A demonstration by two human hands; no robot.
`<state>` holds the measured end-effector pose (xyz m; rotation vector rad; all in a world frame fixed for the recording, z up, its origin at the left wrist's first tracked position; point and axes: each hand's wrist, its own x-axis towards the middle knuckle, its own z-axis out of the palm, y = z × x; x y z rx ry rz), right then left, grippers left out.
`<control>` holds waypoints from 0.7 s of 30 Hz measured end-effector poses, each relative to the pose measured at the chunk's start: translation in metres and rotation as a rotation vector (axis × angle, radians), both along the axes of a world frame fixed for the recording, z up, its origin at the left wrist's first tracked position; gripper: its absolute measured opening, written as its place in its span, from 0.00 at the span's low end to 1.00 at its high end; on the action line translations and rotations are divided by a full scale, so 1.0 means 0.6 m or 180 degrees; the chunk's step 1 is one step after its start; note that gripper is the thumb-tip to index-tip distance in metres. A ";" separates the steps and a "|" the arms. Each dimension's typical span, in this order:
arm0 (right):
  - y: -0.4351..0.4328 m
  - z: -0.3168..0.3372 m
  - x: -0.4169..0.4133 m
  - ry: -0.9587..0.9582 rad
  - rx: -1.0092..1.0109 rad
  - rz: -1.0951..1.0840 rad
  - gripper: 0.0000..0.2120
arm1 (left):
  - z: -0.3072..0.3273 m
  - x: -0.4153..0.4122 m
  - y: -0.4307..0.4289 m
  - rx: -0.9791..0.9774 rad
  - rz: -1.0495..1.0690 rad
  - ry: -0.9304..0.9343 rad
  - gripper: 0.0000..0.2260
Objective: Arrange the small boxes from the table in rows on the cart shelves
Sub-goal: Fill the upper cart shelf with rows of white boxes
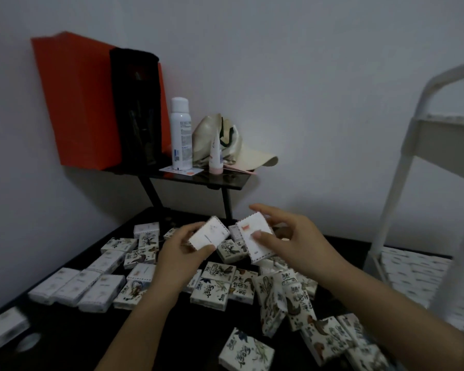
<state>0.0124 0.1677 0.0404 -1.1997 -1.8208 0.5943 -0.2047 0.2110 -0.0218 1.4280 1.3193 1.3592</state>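
Note:
Several small white boxes (220,287) with dark flower and bird prints lie scattered over the black table (73,341). My left hand (180,253) holds one small white box (209,233) above the pile, plain face up. My right hand (292,236) pinches a second small white box (255,236) with a red mark, thumb on its face. The two held boxes sit side by side, nearly touching. The white cart (402,183) stands at the right, with small boxes lying on its perforated lower shelf (418,274).
A raised black stand (198,178) at the table's back carries an orange bag (83,103), a black bag (137,108), a white spray can (181,133), a pink tube (216,156) and a cream cap (241,151). Grey walls close in behind and at left.

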 end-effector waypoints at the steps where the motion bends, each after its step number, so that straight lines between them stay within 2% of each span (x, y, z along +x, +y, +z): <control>1: -0.011 0.006 0.005 -0.0024 0.0049 -0.0044 0.22 | 0.007 0.005 -0.019 0.0037 -0.0086 -0.0112 0.19; 6: -0.068 0.033 0.035 -0.0219 0.0254 -0.0142 0.22 | 0.064 0.037 -0.095 0.0149 -0.0537 -0.0296 0.19; 9: -0.111 0.060 0.057 -0.0170 0.0410 -0.0167 0.22 | 0.113 0.065 -0.134 0.0347 -0.0778 -0.0181 0.19; 15: -0.228 0.155 0.122 -0.0011 0.0740 -0.0153 0.14 | 0.229 0.135 -0.216 0.0883 -0.1264 -0.0002 0.18; 21: -0.337 0.262 0.195 0.0061 0.1210 -0.0319 0.14 | 0.337 0.227 -0.279 0.1356 -0.1736 0.0095 0.19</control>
